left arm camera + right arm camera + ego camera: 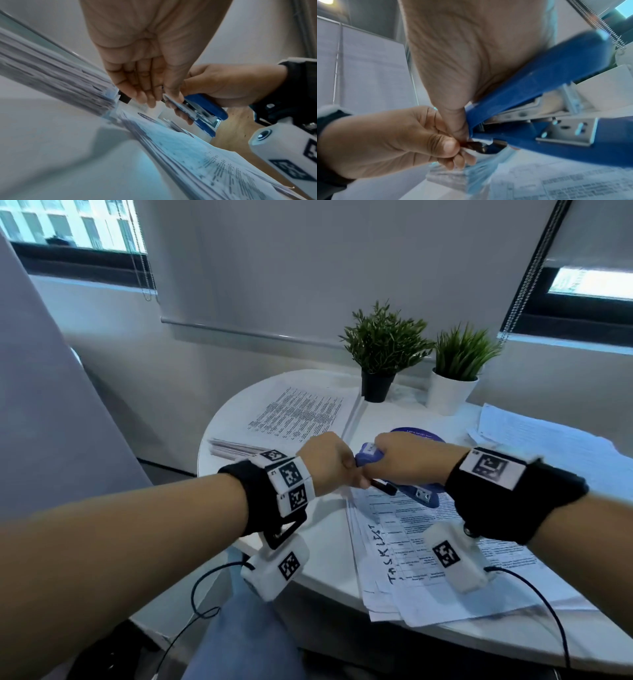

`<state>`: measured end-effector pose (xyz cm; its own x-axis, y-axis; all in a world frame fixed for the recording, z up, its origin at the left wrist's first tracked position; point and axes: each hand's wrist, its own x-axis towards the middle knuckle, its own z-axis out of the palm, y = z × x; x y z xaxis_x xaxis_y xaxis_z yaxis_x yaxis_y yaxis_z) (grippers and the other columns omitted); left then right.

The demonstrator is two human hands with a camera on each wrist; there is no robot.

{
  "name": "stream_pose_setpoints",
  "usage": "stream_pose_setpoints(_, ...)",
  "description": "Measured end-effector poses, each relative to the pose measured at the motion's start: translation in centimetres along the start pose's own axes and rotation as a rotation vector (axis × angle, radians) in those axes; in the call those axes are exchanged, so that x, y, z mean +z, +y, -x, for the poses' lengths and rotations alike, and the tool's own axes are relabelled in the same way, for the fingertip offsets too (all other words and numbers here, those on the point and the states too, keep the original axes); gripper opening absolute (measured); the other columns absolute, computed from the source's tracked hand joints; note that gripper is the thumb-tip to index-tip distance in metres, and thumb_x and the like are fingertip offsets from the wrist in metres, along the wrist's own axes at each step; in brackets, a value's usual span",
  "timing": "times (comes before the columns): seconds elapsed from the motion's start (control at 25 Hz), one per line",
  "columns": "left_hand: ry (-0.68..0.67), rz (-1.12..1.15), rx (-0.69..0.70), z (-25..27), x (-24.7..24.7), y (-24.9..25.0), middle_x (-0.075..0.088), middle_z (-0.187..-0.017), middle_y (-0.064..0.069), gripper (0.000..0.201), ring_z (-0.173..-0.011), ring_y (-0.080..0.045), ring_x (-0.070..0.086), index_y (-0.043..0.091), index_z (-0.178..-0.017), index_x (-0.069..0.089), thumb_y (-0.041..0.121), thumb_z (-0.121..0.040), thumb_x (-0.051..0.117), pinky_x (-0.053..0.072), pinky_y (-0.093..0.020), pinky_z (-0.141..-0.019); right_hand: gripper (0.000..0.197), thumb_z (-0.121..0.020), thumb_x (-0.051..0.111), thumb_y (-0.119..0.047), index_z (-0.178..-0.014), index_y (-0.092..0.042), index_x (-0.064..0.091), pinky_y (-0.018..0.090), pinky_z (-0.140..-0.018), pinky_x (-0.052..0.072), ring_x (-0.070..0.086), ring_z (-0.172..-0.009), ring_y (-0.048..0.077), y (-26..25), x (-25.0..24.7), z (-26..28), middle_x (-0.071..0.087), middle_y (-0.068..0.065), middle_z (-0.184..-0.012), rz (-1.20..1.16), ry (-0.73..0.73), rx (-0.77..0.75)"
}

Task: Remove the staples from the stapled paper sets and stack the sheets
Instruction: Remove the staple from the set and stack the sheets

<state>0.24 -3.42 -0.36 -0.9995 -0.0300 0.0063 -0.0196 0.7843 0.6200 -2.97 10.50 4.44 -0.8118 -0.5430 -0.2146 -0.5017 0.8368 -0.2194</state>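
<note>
My right hand [394, 462] grips a blue stapler [423, 494] above a loose pile of printed sheets [411, 577] marked "TASK LIST" at the round white table's [325, 546] front. My left hand [329, 460] meets it there. In the right wrist view its thumb and fingertips [453, 148] pinch at the dark metal tip [479, 146] on the stapler's [539, 83] end, with a bit of white paper beside them. The left wrist view shows the left fingertips [152, 100] against the stapler's [204, 108] metal end. No staple can be made out.
A neat stack of printed sheets [301, 412] lies at the back left, with a fanned pile [233, 446] in front of it. More papers [548, 440] lie at the right. Two potted plants [380, 347] [459, 361] and a purple disc [418, 434] stand behind the hands.
</note>
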Motion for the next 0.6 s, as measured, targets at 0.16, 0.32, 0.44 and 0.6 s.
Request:
stream_pose_setpoints(0.16, 0.011, 0.175, 0.054, 0.4, -1.5, 0.0, 0.060, -0.063, 0.002, 0.014, -0.057, -0.009, 0.052, 0.014, -0.070, 0.071, 0.020, -0.073, 0.083, 0.042, -0.015, -0.052, 0.052, -0.089, 0.062, -0.044, -0.094, 0.008, 0.062, 0.030, -0.056, 0.033, 0.047, -0.063, 0.018, 0.6, -0.9, 0.5, 0.058, 0.013, -0.079, -0.060, 0.057, -0.022)
stream_pose_setpoints(0.32, -0.059, 0.266, 0.053, 0.4, -2.6, 0.0, 0.067, -0.069, -0.003, 0.011, -0.064, -0.010, 0.057, 0.010, -0.081, 0.076, 0.015, -0.074, 0.082, 0.049, -0.025, -0.070, 0.051, -0.090, 0.060, -0.045, -0.092, 0.006, 0.061, 0.030, -0.059, 0.035, 0.048, -0.064, 0.017, 0.7, -1.1, 1.1, 0.060, 0.010, -0.079, -0.142, 0.069, -0.057)
stream_pose_setpoints(0.44, -0.130, 0.390, 0.049, 0.5, -3.6, -0.5, 0.069, -0.067, -0.003, 0.009, -0.062, -0.010, 0.061, 0.014, -0.075, 0.076, 0.006, -0.076, 0.080, 0.054, -0.026, -0.074, 0.033, -0.092, 0.054, -0.045, -0.089, -0.012, 0.052, 0.030, -0.064, 0.037, 0.049, -0.071, 0.014, 0.7, -1.1, 1.7, 0.057, 0.000, -0.084, -0.204, 0.081, -0.011)
stream_pose_setpoints(0.6, -0.092, 0.513, -0.013, 1.3, -4.7, -1.6, 0.070, -0.063, -0.002, 0.006, -0.056, -0.009, 0.061, 0.004, -0.075, 0.073, 0.000, -0.079, 0.074, 0.055, -0.020, -0.065, 0.025, -0.094, 0.051, -0.038, -0.083, -0.016, 0.044, 0.033, -0.066, 0.038, 0.045, -0.067, 0.015, 0.9, -0.4, 2.6, 0.052, 0.000, -0.081, -0.168, 0.092, -0.018)
